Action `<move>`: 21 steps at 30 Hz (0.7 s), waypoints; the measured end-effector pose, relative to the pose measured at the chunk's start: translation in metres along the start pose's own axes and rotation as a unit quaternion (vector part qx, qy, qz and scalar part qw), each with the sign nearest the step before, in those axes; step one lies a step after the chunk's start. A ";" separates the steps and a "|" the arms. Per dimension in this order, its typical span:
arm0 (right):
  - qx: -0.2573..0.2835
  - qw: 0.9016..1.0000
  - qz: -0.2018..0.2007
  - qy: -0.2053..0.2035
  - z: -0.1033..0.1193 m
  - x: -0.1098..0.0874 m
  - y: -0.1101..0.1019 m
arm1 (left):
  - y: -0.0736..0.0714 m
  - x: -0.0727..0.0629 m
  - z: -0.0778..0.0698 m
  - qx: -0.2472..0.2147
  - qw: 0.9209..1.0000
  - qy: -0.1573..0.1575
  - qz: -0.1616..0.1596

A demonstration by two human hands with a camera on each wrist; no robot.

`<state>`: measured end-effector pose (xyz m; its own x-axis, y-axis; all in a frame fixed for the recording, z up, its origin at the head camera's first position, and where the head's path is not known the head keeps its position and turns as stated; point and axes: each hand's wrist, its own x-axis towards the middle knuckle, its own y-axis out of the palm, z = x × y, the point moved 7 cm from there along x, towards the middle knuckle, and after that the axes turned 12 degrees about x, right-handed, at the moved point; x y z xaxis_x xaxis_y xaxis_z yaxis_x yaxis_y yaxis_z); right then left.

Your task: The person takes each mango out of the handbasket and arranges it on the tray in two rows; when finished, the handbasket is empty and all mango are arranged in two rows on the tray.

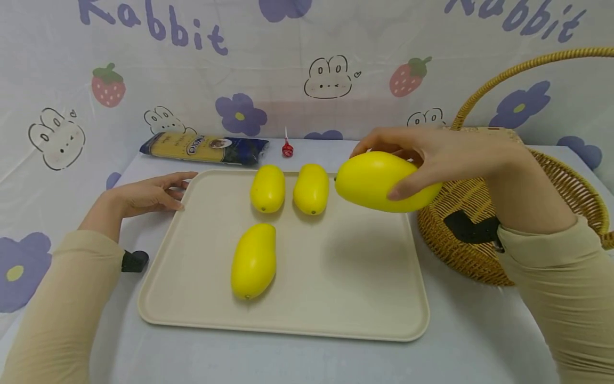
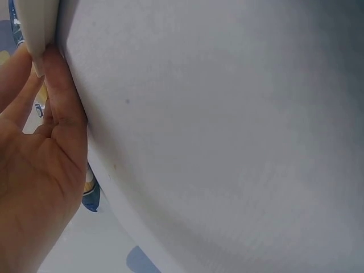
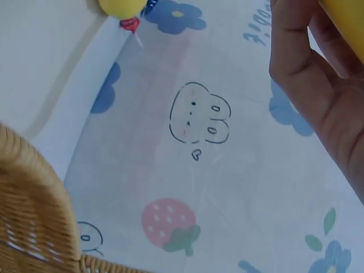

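Note:
My right hand (image 1: 446, 154) grips a yellow mango (image 1: 371, 184) from above, thumb on the near side, and holds it over the right part of a beige tray (image 1: 201, 256). A soft shadow falls on the tray below it. In the right wrist view only a corner of this mango (image 3: 350, 23) shows beside the hand. At the tray's upper left corner, my left hand (image 1: 148, 194) pinches the rim; the left wrist view has thumb and finger on either side of the edge (image 2: 37, 34). Two mangoes (image 1: 267, 189) (image 1: 310, 189) lie side by side at the back, another (image 1: 254, 261) nearer the front.
A wicker basket (image 1: 436, 240) with a tall handle (image 1: 503, 74) stands right of the tray, partly behind my right forearm. Behind the tray lie a pasta packet (image 1: 203, 149) and a red lollipop (image 1: 287, 150). A printed cloth (image 1: 288, 69) hangs at the back.

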<state>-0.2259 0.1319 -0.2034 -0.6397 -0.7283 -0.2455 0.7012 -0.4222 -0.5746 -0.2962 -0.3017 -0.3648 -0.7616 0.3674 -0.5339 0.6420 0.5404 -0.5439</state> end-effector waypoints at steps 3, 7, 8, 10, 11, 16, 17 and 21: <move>0.026 1.000 0.009 0.005 -0.001 0.007 0.005 | 0.000 -0.001 -0.001 0.000 1.000 0.002 -0.002; 0.040 0.999 0.012 0.005 -0.003 0.016 0.009 | 0.000 -0.001 -0.001 0.000 1.000 0.003 -0.003; 0.040 0.999 0.012 0.003 -0.003 0.019 0.010 | 0.000 -0.001 -0.001 0.001 1.000 0.003 -0.003; 0.043 0.999 0.017 -0.004 -0.003 0.024 0.012 | 0.000 -0.001 -0.001 0.001 1.000 0.002 -0.002; 0.043 0.999 0.019 -0.007 -0.004 0.026 0.014 | 0.000 -0.001 0.000 0.001 1.000 0.001 -0.002; 0.030 0.999 0.041 0.004 -0.008 0.039 0.024 | 0.000 0.000 0.001 -0.003 1.000 -0.004 -0.001; 0.030 0.998 0.047 0.005 -0.009 0.042 0.026 | 0.000 0.000 0.001 -0.003 1.000 -0.004 0.000; 0.042 0.996 0.080 0.004 -0.011 0.054 0.038 | 0.000 0.000 0.000 -0.003 1.000 -0.002 0.002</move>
<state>-0.2369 0.0826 -0.2473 -0.5191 -0.7862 -0.3351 0.8186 -0.3446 -0.4596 -0.2962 -0.3015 -0.3645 -0.7592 0.3655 -0.5385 0.6438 0.5433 -0.5389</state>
